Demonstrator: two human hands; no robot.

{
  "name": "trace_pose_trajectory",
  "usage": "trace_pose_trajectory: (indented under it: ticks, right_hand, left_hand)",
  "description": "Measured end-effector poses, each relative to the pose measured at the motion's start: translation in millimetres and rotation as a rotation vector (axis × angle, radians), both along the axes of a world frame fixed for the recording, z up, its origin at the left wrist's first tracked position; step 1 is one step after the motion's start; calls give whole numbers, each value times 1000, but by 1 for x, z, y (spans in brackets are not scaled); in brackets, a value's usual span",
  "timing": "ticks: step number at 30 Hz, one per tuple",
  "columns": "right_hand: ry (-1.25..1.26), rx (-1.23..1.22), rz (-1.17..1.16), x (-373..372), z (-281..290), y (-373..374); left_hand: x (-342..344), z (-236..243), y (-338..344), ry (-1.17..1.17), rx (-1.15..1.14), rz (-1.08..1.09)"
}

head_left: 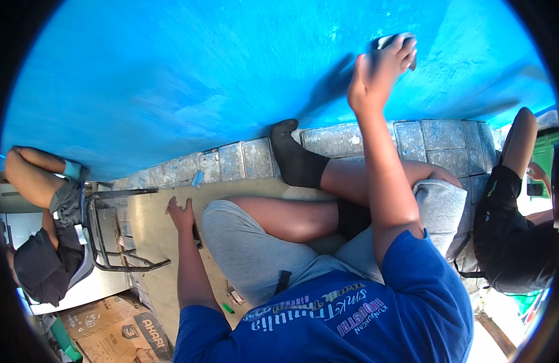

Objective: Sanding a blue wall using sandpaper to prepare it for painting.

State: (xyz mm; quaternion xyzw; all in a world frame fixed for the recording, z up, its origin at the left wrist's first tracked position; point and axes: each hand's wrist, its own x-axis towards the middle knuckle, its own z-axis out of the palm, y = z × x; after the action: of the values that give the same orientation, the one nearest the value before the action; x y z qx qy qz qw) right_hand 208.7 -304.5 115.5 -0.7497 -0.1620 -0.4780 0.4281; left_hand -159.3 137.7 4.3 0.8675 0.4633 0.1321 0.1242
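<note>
My right hand (382, 75) is raised against the bright blue wall (231, 60), its fingers bent over a small flat pad (385, 42) with a pale edge and a dark side. The hand is partly blurred, and the pad is mostly covered, so its exact kind does not show. Down at my left, my left hand (181, 215) rests on a tan board (152, 227) on the ground, fingers apart and holding nothing. A dark object (198, 236), partly hidden, lies beside that wrist.
Grey paving blocks (328, 140) run along the wall's foot, with a light-blue scrap (198, 178) on them. A green pen-like item (228, 308) lies by my thigh. People sit at left (37, 266) and right (509, 236). A black metal frame (95, 230) and cardboard (113, 333) are at left.
</note>
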Motion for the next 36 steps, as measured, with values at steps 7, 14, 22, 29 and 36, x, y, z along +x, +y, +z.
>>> trace_pose_trajectory:
  ticks: [7, 14, 22, 29, 36]
  right_hand:
    - [148, -111, 42, -23, -88, 11]
    - [113, -85, 13, -11, -12, -14]
    - [14, -12, -39, -4, -52, -8]
    - [103, 30, -24, -10, -39, 0]
    - [-119, -4, -35, 13, 88, -39]
  left_hand:
    - [79, 17, -30, -608, -509, -44]
    - [101, 27, -131, -244, -105, -492]
    - [120, 9, -107, -43, -132, -473]
    - [114, 3, -105, -19, -136, -576]
    - [126, 0, -110, -80, -171, -566]
